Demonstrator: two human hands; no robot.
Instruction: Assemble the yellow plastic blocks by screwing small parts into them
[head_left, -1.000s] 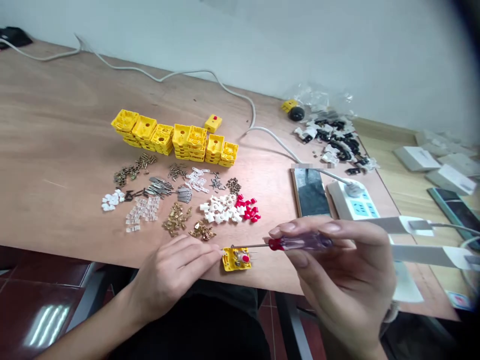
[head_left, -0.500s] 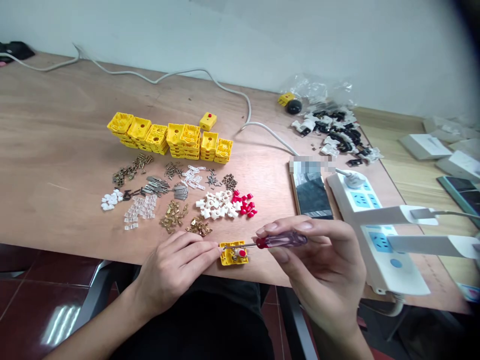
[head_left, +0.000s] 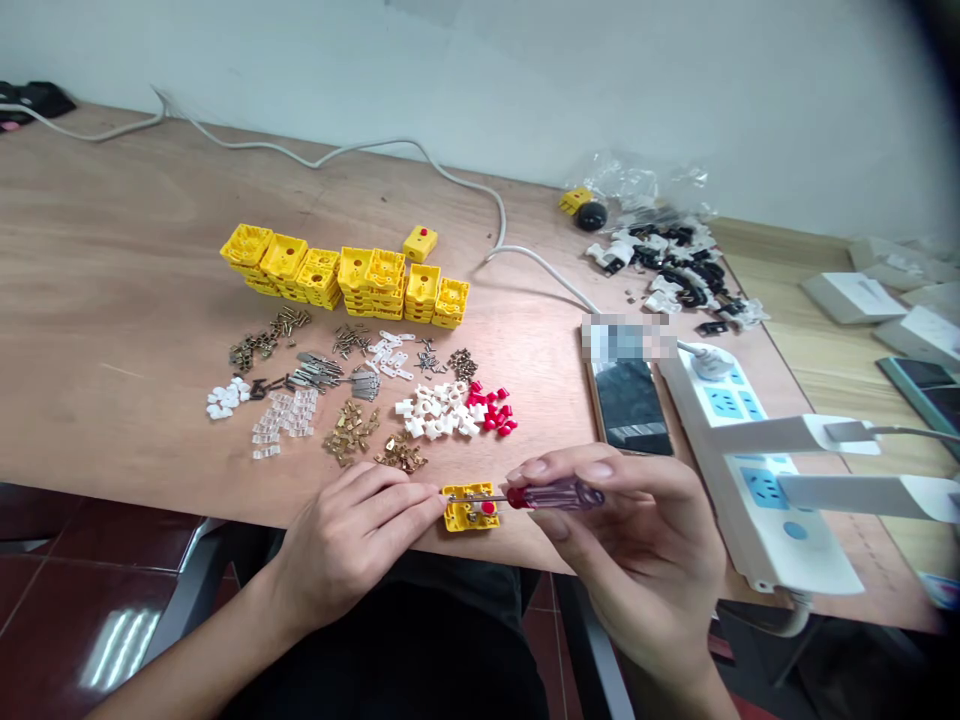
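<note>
My right hand [head_left: 637,540] pinches a screwdriver [head_left: 559,494] by its clear purplish handle with a red collar. Its thin shaft points left, lying nearly level over an open yellow plastic housing [head_left: 457,518] at the table's front edge. A red button [head_left: 487,508] and white and metal parts sit in the housing. With fingers pressed together, my left hand [head_left: 352,540] grips the housing's left end, close to the screwdriver tip. Those fingertips partly hide the tip, and I cannot see whether a screw is there.
Behind my hands lie red caps [head_left: 496,410], white plastic parts [head_left: 439,410], brass pieces [head_left: 351,432], clear blocks [head_left: 285,420] and small screws. Stacked yellow housings [head_left: 367,280] stand farther back. To the right are a phone [head_left: 630,390], a power strip [head_left: 795,540] and black-and-white parts [head_left: 675,260].
The screwdriver handle has dropped slightly and shifted left, so the shaft lies a little lower over the housing. My left hand keeps its grip. The whole view has shifted slightly.
</note>
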